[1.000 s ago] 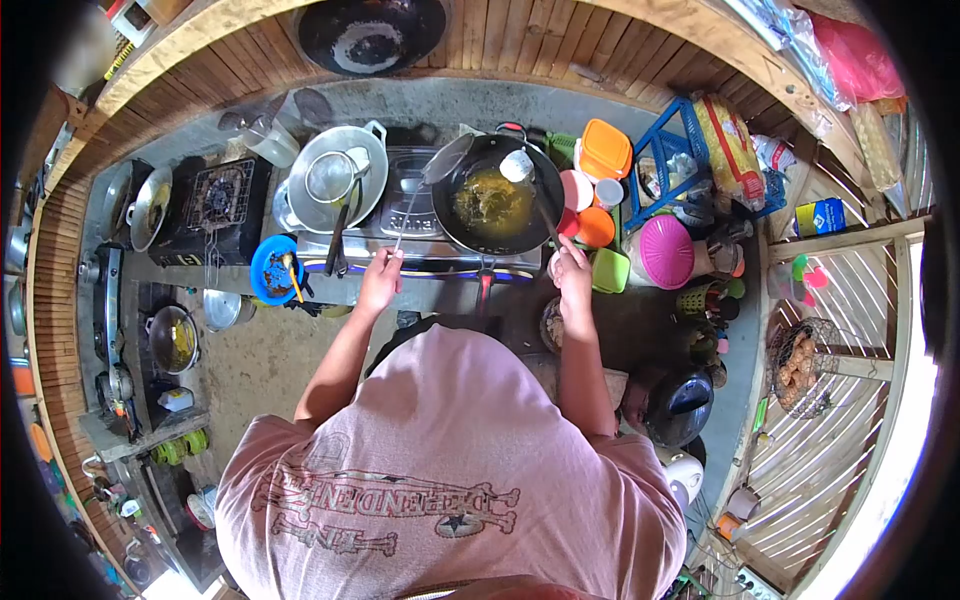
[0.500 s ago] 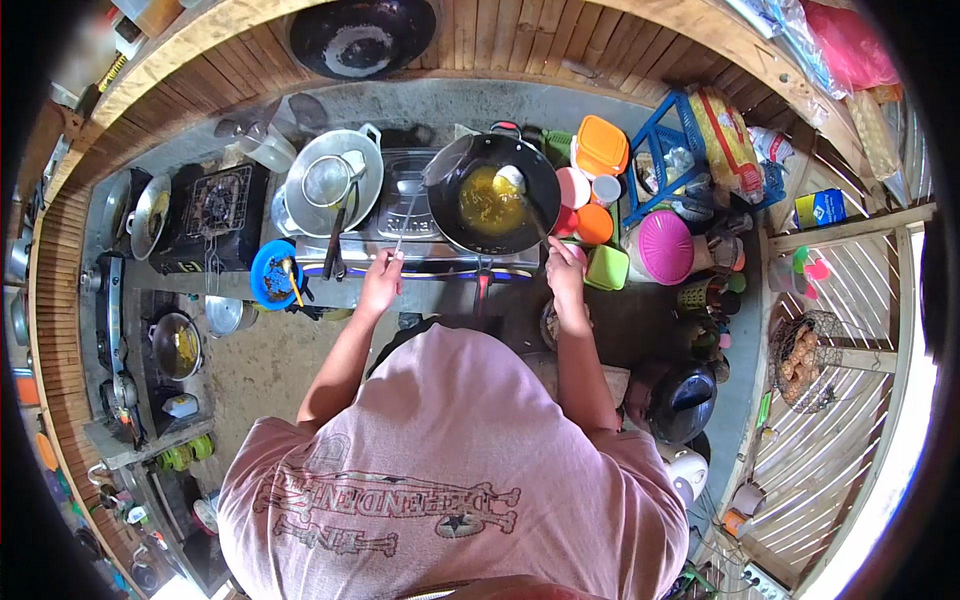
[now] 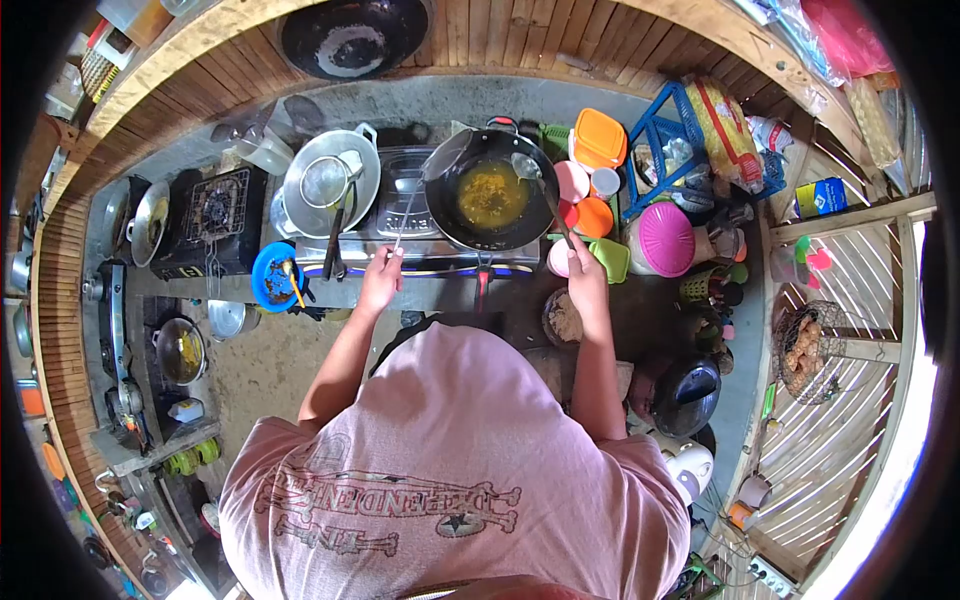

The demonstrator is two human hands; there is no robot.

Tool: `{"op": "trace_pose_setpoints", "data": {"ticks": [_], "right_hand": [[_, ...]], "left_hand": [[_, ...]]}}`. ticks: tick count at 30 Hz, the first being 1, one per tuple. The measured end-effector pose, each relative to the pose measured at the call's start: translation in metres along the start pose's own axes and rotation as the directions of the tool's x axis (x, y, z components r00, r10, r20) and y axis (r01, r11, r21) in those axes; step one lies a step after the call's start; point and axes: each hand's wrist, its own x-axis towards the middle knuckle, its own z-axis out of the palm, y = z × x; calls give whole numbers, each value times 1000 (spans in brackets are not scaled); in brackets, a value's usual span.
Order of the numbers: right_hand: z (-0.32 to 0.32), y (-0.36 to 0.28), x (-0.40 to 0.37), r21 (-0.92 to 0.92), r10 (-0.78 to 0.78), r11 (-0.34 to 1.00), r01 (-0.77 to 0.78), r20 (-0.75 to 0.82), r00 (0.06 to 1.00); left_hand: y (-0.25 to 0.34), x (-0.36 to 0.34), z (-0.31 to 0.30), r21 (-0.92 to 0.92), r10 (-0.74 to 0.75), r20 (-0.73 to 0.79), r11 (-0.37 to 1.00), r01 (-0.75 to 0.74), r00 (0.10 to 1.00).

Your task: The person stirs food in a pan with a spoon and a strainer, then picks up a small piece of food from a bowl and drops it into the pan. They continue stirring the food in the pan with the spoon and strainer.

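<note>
A black wok [image 3: 452,222] sits on the gas stove [image 3: 405,222], with yellow bits in oil [image 3: 493,197] at its bottom. In my right hand [image 3: 588,278] is the long handle of a metal ladle [image 3: 525,167], its bowl over the wok's right inner side. The fingers of my left hand [image 3: 381,281] are closed on the thin handle of a metal turner [image 3: 404,222]. Its flat head appears to lie over the wok's left rim, though glare blurs its outline.
Left of the wok, a large metal pot [image 3: 368,180] carries a strainer [image 3: 325,183]. A blue bowl [image 3: 262,278] stands nearer the counter edge. Lidded containers, including an orange one [image 3: 600,138], crowd the wok's right side beside a blue rack [image 3: 640,150]. Another stove [image 3: 212,215] is far left.
My right hand has moved right and slightly nearer me. The ladle's bowl has shifted from over the oil to higher on the wok's right side. My left hand has barely moved.
</note>
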Motion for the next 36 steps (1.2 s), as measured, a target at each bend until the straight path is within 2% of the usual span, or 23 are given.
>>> {"op": "trace_pose_setpoints", "data": {"ticks": [1,3,7,9,12,15,19,20,23,27,29,31,32,36], "right_hand": [[-6,-5,-5,0,1,1000,-1,0,1000],[-17,-7,-13,-249,-216,945,213,14,976],[-34,-24,-33,-383,-164,905,184,82,983],[-38,-21,-37,-469,-173,856,217,137,975],[-34,-22,-38,-493,-113,849,192,185,976],[-10,-5,-32,-472,-148,860,194,134,980],[23,-5,-13,-422,-107,893,154,131,985],[33,4,-7,-407,-158,894,185,98,983],[32,-14,-4,-362,-232,902,236,55,971],[8,-28,-15,-344,-236,908,239,51,970],[-3,-21,-22,-342,-265,902,265,46,963],[-16,-28,-33,-354,-240,900,256,88,967],[-20,-33,-37,-367,-172,908,204,119,978],[-11,-8,-41,-437,-235,856,276,145,961]], "left_hand": [[-1,0,0,1,0,1,1000,0,1000],[-3,1,0,-16,-1,-2,1000,1,1000],[-1,-4,-1,-19,-2,3,1000,2,1000],[-3,-3,-1,-32,-2,6,999,2,1000],[-8,-2,-1,-44,6,-10,999,-6,1000],[-13,-1,-2,-31,10,-13,999,-10,1000],[-11,-1,-1,-31,18,-15,999,-18,1000],[-9,0,0,-49,24,-10,999,-24,1000],[-5,1,-1,-89,32,14,996,-31,999],[-5,4,-3,-27,19,2,999,-19,1000],[-6,5,-4,-68,18,5,998,-17,1000],[-6,5,-5,-73,15,5,997,-14,1000],[-7,5,-4,-84,11,-2,996,-11,1000],[-14,5,-5,-99,32,9,995,-31,999]]}}
